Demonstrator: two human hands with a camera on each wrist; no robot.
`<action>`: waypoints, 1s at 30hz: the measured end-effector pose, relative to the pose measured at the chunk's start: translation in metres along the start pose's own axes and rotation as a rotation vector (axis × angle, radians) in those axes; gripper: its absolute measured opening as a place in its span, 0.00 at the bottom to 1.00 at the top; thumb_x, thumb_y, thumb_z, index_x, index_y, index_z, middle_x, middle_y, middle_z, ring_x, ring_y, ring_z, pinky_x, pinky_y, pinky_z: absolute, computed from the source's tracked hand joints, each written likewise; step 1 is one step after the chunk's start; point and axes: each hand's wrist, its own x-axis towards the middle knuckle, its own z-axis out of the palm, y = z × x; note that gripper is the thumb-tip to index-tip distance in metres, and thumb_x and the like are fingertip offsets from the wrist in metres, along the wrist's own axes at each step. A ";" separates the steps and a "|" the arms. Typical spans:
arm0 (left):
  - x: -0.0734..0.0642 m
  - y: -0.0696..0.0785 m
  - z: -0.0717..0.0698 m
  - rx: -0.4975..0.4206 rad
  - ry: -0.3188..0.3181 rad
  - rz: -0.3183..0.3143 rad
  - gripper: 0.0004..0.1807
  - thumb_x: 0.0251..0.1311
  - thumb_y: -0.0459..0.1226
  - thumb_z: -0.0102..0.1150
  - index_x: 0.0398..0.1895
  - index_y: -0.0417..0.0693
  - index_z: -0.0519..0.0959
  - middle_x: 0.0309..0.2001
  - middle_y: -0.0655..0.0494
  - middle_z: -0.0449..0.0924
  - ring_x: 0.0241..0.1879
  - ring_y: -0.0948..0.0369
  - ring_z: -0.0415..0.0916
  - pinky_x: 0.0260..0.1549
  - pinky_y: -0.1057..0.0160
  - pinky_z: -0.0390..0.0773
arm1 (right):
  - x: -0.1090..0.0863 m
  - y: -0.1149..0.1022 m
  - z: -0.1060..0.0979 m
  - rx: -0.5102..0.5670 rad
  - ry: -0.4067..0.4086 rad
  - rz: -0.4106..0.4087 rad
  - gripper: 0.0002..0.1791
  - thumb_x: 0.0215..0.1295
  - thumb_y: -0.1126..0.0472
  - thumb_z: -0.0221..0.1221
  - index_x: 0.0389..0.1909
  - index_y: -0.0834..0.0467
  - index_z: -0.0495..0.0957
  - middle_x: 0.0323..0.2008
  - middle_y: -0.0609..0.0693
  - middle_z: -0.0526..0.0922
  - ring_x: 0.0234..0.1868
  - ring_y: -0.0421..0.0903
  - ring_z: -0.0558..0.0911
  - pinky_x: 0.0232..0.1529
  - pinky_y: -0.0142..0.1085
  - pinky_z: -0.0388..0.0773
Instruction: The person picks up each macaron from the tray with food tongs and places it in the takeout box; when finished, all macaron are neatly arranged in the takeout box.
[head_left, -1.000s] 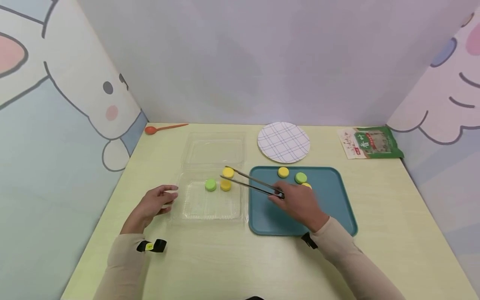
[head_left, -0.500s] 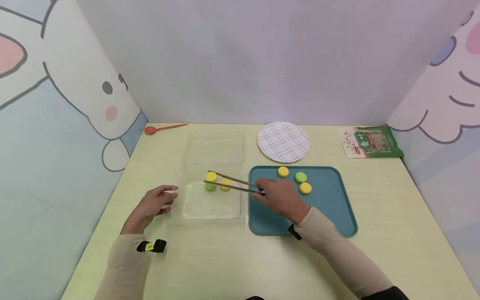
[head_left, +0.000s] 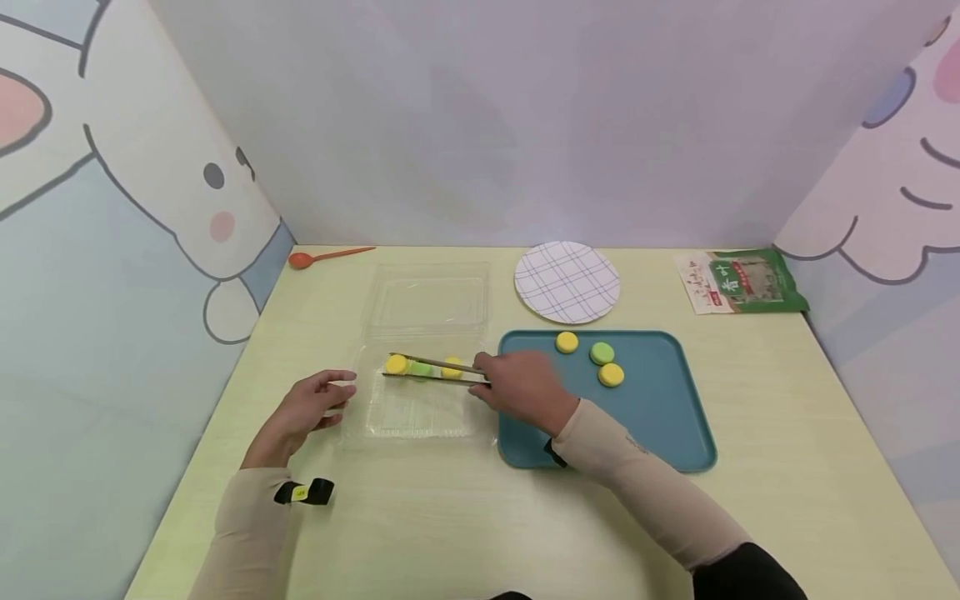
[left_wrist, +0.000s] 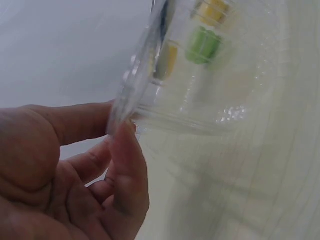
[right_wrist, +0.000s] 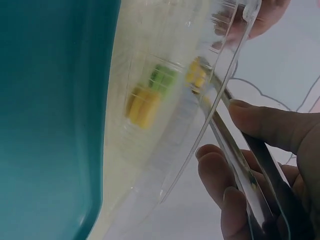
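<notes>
Fingers, left hand (head_left: 309, 406): thumb and forefinger pinching the rim of a clear container (head_left: 423, 417).
Clear container: three macarons; the leftmost yellow macaron (head_left: 397, 364) between the tong tips, its contact with the floor unclear; one green macaron (head_left: 422, 372), partly hidden by the tongs (right_wrist: 245, 179); one more yellow.
Fingers, right hand (head_left: 528, 385): curled round the tongs, hiding the handle end.
Blue tray (head_left: 660, 408): three macarons, two yellow, one green; left side partly covered.
</notes>
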 end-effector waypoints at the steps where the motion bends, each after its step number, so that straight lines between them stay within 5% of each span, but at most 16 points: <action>1: 0.000 0.000 0.000 -0.001 0.000 0.000 0.25 0.74 0.40 0.56 0.69 0.40 0.69 0.41 0.50 0.74 0.37 0.59 0.73 0.34 0.65 0.80 | 0.002 -0.002 0.001 -0.012 -0.011 -0.001 0.14 0.64 0.47 0.68 0.35 0.51 0.78 0.16 0.41 0.72 0.14 0.41 0.69 0.12 0.35 0.59; 7: -0.001 0.000 0.000 -0.004 -0.001 -0.002 0.25 0.74 0.40 0.56 0.69 0.40 0.69 0.41 0.51 0.74 0.38 0.58 0.72 0.34 0.65 0.80 | 0.015 -0.009 0.008 -0.062 -0.076 0.003 0.15 0.65 0.46 0.67 0.33 0.51 0.75 0.13 0.41 0.66 0.13 0.41 0.66 0.12 0.36 0.59; 30: 0.000 0.000 0.000 -0.011 0.000 0.001 0.25 0.74 0.41 0.57 0.69 0.40 0.69 0.41 0.51 0.74 0.38 0.59 0.73 0.34 0.65 0.80 | 0.022 -0.012 0.012 -0.060 -0.019 -0.030 0.15 0.65 0.49 0.68 0.30 0.53 0.74 0.14 0.43 0.67 0.14 0.44 0.70 0.12 0.37 0.59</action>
